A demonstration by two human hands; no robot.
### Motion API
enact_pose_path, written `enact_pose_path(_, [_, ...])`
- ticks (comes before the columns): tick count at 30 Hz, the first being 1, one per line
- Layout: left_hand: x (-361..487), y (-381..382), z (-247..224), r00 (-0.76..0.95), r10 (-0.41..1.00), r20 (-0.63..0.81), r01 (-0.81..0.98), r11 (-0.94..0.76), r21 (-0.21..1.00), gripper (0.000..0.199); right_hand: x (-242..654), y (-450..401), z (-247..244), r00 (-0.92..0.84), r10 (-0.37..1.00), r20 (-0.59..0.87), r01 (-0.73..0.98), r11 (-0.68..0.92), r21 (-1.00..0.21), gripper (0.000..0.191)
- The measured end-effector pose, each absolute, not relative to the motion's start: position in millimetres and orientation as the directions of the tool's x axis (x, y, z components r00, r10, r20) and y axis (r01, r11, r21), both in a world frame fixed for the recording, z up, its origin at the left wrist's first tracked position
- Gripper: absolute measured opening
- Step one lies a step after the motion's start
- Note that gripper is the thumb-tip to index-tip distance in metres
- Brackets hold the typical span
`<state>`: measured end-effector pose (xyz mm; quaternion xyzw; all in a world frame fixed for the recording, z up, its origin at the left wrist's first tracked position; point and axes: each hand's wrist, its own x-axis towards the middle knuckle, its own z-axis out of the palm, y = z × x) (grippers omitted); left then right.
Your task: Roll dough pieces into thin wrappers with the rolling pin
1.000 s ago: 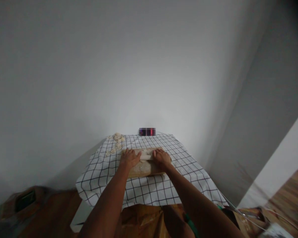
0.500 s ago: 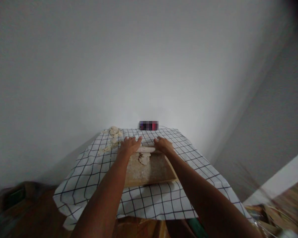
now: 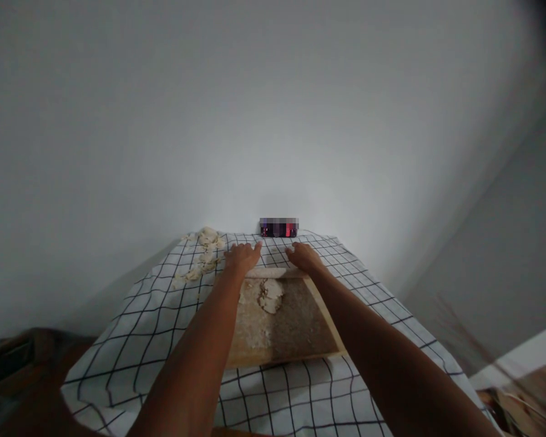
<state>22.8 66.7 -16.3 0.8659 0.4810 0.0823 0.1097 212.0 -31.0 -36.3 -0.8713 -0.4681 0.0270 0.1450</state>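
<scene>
A pale rolling pin (image 3: pixel 266 273) lies across the far end of a shallow wooden tray (image 3: pixel 334 331). My left hand (image 3: pixel 243 257) is over the pin's left end, thumb pointing forward. Over its right end sits my right hand (image 3: pixel 304 256), with the fingers bent forward. Both palms bear on the pin, and its ends are hidden beneath them. Just on the near side of the pin, a ragged flattened piece of dough (image 3: pixel 271 295) rests on the floury tray floor.
Loose dough scraps (image 3: pixel 200 267) and a larger dough lump (image 3: pixel 209 237) lie on the checked tablecloth (image 3: pixel 150 315) at the back left. A dark phone-like device (image 3: pixel 278 229) leans against the wall (image 3: pixel 273 133). A brown box (image 3: pixel 22 358) stands low at the left.
The pin and both hands have moved forward, away from the dough, to the tray's far end. More of the dough shows now. The view has shifted slightly.
</scene>
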Motion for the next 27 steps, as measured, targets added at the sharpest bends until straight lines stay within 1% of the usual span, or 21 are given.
enact_pose_path(5, [23,67,-21,0.515,0.856,0.047,0.812,-0.505,0.293,0.080,210,-34,-37,0.548,0.831,0.095,0.817,-0.508,-0.271,0.051])
enact_pose_path(7, [20,65,-25,0.533,0.844,0.061,0.799,-0.525,0.292,0.077,206,-40,-35,0.547,0.830,0.108,0.820,-0.506,-0.267,0.052])
enact_pose_path(10, [14,57,-26,0.557,0.829,0.043,0.790,-0.546,0.279,0.073,197,-51,-32,0.545,0.829,0.125,0.825,-0.503,-0.256,0.055])
enact_pose_path(13, [5,42,-23,0.550,0.834,0.041,0.797,-0.539,0.273,0.070,189,-63,-33,0.557,0.826,0.089,0.814,-0.522,-0.254,0.057])
enact_pose_path(15, [-2,29,-20,0.549,0.833,0.074,0.795,-0.547,0.261,0.066,184,-72,-36,0.556,0.828,0.068,0.815,-0.528,-0.239,0.055])
enact_pose_path(20, [-22,-5,-17,0.557,0.805,0.204,0.780,-0.591,0.205,0.053,174,-94,-41,0.486,0.870,0.082,0.869,-0.471,-0.154,0.051])
enact_pose_path(23, [-34,-20,-17,0.581,0.772,0.256,0.764,-0.627,0.155,0.046,166,-106,-40,0.480,0.874,0.082,0.871,-0.463,-0.161,0.054])
enact_pose_path(27, [-48,-37,-16,0.621,0.735,0.271,0.741,-0.664,0.103,0.040,153,-122,-35,0.461,0.879,0.123,0.883,-0.441,-0.163,0.055])
